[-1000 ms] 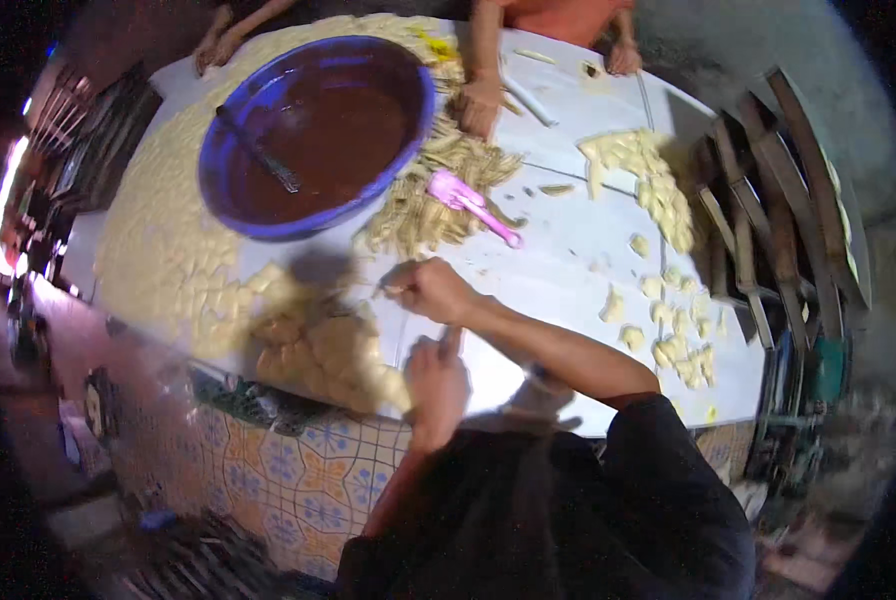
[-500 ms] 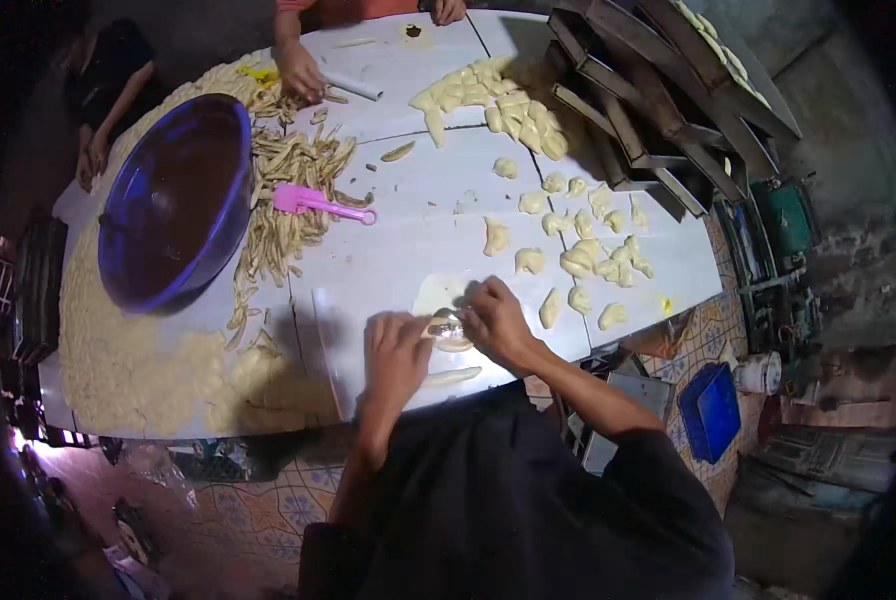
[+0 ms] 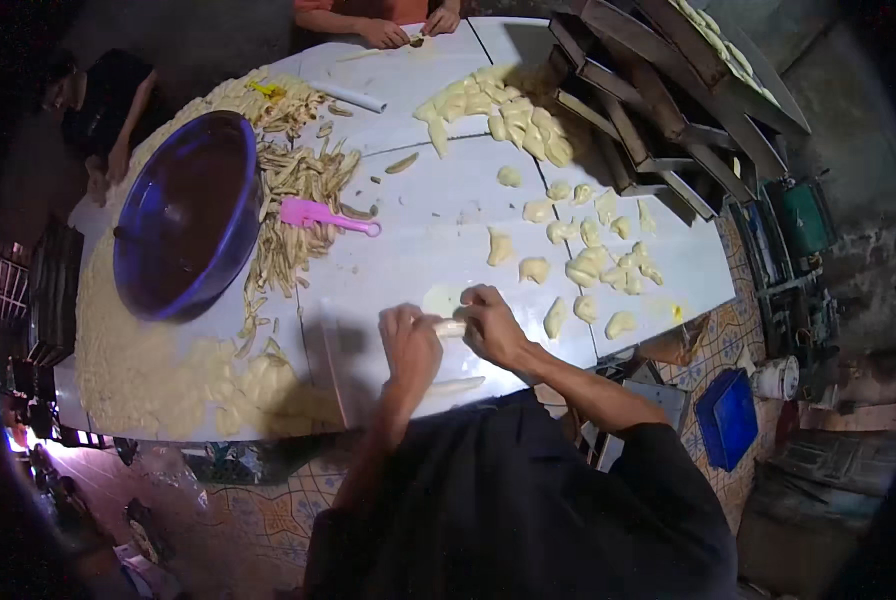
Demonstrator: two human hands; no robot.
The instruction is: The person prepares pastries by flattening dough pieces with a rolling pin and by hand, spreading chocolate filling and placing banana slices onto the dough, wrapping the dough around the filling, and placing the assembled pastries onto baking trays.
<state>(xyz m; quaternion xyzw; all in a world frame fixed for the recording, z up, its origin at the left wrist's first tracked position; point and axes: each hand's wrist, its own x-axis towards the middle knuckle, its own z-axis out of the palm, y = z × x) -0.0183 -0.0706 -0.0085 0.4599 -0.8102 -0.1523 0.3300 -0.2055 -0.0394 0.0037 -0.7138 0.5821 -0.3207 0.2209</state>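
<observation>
A pale dough roll (image 3: 452, 328) lies crosswise on the white work board, its ends covered by my fingers. The curled fingers of my left hand (image 3: 411, 345) close on its left end. My right hand (image 3: 493, 328) pinches the right end between thumb and fingers. Just beyond the roll, a flat piece of dough (image 3: 442, 298) shows between my hands. Closer to me rests a thin finished-looking dough strip (image 3: 458, 385), touched by neither hand. Several small dough lumps (image 3: 555, 317) are scattered to the right of my right hand.
A large purple basin (image 3: 183, 215) stands left, beside a heap of brownish strips (image 3: 303, 180) with a pink scoop (image 3: 313, 213) on it. Dough pieces (image 3: 508, 110) and stacked dark trays (image 3: 648, 100) occupy the far right. Two other people are at the table's far side.
The dough has been folded or rolled over the filling, which showed between my hands before. Across the table, a person's hand moved from the strips to beside their other hand. The view shifted slightly.
</observation>
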